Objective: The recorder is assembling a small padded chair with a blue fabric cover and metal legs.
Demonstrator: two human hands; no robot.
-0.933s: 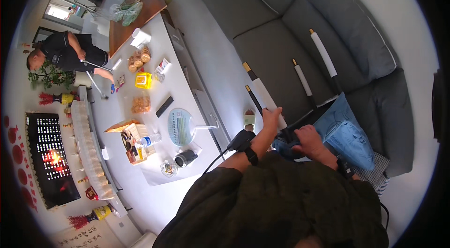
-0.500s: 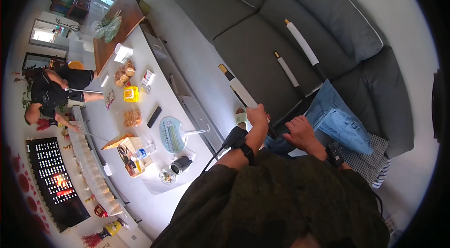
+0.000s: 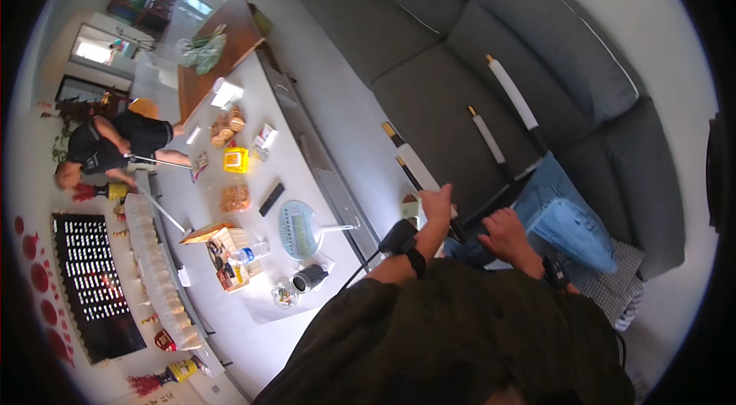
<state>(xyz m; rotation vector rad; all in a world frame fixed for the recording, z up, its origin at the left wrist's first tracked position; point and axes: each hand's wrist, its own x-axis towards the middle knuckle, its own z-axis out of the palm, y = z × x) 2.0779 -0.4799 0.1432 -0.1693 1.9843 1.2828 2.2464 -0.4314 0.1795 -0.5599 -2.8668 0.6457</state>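
Observation:
My left hand [image 3: 436,209] is wrapped around a white roll [image 3: 416,166] with a black band and a gold tip, like a rolled-up scroll. A second, thinner gold-and-black tip [image 3: 402,163] shows beside it; whether that is a separate piece I cannot tell. The roll's lower end runs dark past my hand toward my lap. To its right, my right hand [image 3: 507,236] hovers with its fingers bent and apart, holding nothing visible. Two similar items, a longer white roll [image 3: 512,93] and a shorter white roll [image 3: 487,139], rest on the grey sofa [image 3: 414,87].
A blue cushion [image 3: 566,213] lies right of my right hand, over a checked cloth [image 3: 627,271]. On the left, a white table [image 3: 261,156] carries a round fan [image 3: 297,229], a black remote [image 3: 271,199], a bottle, a dark cup and snacks. Beyond it, another person [image 3: 115,141] holds a stick.
The view has tilted, so everything sits a little lower and further right. My left hand keeps its hold on the roll, its thumb now raised. The other person's sticks have shifted slightly.

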